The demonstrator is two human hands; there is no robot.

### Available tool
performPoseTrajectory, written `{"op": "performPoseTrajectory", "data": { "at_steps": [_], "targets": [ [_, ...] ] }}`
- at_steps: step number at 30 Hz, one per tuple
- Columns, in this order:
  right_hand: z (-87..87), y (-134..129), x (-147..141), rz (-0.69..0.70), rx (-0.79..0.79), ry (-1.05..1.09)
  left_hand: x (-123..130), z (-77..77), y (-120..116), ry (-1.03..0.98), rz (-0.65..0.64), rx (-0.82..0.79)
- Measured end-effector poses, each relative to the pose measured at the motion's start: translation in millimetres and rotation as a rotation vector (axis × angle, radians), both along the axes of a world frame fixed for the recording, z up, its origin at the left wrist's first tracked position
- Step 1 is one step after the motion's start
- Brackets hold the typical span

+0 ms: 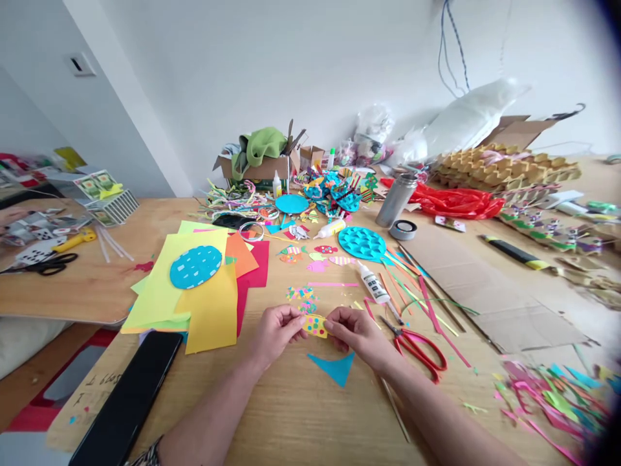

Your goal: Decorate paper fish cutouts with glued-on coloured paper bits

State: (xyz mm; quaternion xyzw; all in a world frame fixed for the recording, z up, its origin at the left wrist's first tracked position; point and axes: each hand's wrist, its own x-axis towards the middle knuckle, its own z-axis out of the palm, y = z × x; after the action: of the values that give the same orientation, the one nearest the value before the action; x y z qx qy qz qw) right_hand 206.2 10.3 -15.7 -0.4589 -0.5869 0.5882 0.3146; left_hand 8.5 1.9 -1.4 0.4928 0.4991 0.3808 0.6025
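A small yellow paper piece with coloured dots (pixel 315 325) is pinched between my two hands above the table. My left hand (pixel 283 329) grips its left end with thumb and finger. At the right end, my right hand (pixel 350 328) holds it the same way. Just below lies a blue paper scrap (pixel 334 369). Small coloured dots (pixel 303 301) are scattered beyond my hands, and decorated paper fish (pixel 326 249) lie farther back. Red-handled scissors (pixel 420 349) rest to the right of my right hand, with a white glue bottle (pixel 373 285) behind them.
Coloured paper sheets (pixel 211 317) and a black phone (pixel 129 401) lie at left. Cardboard (pixel 485 285), a metal bottle (pixel 396 199), a cutter (pixel 517 251) and paper scraps (pixel 553 401) are at right. A box (pixel 255 173) stands at the back.
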Motion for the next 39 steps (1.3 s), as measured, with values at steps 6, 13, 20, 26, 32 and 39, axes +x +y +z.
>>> {"op": "performPoseTrajectory", "data": {
  "at_steps": [6,13,20,26,32,39],
  "targets": [
    [6.1,4,1,-0.025,0.015,-0.007,-2,-2.7,5,-0.020,0.037,0.008],
    [31.8,12,27,-0.074,0.125,-0.151,-6,-2.1,7,-0.068,0.091,-0.011],
    [63.6,81,70,-0.031,0.230,-0.353,-9,0.2,9,-0.105,0.107,-0.018],
    [60.3,181,74,-0.148,0.042,-0.356,-12,-5.2,11,-0.089,0.094,-0.024],
    [42.4,232,68,-0.166,-0.074,-0.252,-16,-8.3,12,-0.079,0.070,-0.038],
    [55.8,254,54,-0.129,-0.092,-0.074,-15,-7.8,11,-0.071,0.054,-0.108]
  ]
}}
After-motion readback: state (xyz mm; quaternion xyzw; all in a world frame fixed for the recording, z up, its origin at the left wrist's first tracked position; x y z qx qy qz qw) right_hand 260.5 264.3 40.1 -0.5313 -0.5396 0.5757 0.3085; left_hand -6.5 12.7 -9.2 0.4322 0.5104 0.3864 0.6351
